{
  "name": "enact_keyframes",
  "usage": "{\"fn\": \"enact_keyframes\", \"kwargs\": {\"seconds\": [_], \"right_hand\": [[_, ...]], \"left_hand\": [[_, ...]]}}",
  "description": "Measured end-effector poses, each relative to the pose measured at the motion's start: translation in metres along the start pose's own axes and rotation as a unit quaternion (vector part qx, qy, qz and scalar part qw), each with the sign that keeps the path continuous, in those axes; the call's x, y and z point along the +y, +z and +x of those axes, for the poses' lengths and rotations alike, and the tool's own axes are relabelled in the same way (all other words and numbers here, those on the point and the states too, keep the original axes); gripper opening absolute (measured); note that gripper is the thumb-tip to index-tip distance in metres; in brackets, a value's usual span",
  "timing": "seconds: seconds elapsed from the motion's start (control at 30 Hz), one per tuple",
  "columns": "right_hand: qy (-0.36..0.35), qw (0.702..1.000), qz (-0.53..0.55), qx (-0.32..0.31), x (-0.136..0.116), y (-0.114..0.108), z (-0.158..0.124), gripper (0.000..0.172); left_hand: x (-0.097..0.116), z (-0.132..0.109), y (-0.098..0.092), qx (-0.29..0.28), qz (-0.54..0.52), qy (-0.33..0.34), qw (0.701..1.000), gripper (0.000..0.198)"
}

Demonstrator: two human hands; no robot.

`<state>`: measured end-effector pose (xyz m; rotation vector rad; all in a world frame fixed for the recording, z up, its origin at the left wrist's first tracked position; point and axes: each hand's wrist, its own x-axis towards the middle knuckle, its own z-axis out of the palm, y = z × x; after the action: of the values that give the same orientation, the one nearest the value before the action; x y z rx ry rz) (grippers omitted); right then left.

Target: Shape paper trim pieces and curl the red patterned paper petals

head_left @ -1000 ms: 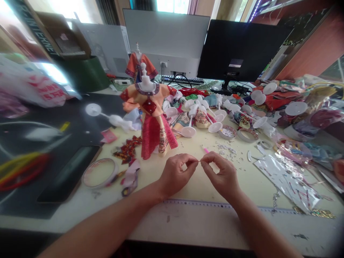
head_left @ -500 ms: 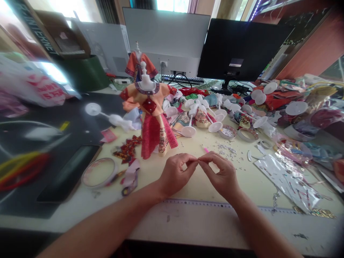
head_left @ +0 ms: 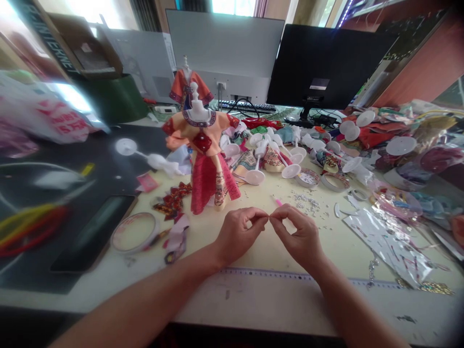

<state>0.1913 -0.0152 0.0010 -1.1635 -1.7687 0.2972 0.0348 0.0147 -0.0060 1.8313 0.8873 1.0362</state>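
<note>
Left hand point(head_left: 242, 237) and right hand point(head_left: 297, 237) raised over surface point(head_left: 326, 246), both grips closed in pinches, fingertips point(head_left: 264, 215) almost touching. Anything held: too fine to tell. Pink stick point(head_left: 278, 202) and silver flecks point(head_left: 302, 203) just beyond right hand. Dress point(head_left: 206, 179) upright on stand, beyond and left of hands. Ruler point(head_left: 264, 273) lying nearer, between hands and surface edge.

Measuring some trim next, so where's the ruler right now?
In the head view, the ruler lies along the near part of the table, just below the left hand and right hand, running rightward toward a small metal chain.
</note>
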Motion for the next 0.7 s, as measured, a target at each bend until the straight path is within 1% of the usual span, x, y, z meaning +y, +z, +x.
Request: {"fn": "enact_keyframes", "kwargs": {"seconds": [0.1,0.2,0.43,0.57,0.7], "right_hand": [[0.003,1.000,-0.010,0.004,0.0004,0.0005,0.0002,0.013],[0.004,1.000,-0.013,0.008,0.0010,0.0015,0.0003,0.014],[0.003,1.000,-0.015,0.016,0.0027,0.0011,-0.0006,0.014],[0.009,1.000,-0.004,0.021,0.0031,0.0000,-0.0004,0.014],[0.022,0.999,0.010,0.031,0.0019,-0.0015,0.0005,0.013]], "left_hand": [[0.0008,0.0001,-0.0004,-0.026,-0.044,-0.039,0.998,0.015],[0.0002,-0.0005,-0.0001,-0.031,-0.050,-0.071,0.996,0.018],[-0.0003,-0.0015,0.0012,-0.041,-0.025,-0.077,0.996,0.027],[0.0021,-0.0027,0.0020,-0.054,-0.026,-0.082,0.995,0.039],[0.0045,-0.0010,0.0018,-0.055,-0.069,-0.105,0.991,0.060]]}}
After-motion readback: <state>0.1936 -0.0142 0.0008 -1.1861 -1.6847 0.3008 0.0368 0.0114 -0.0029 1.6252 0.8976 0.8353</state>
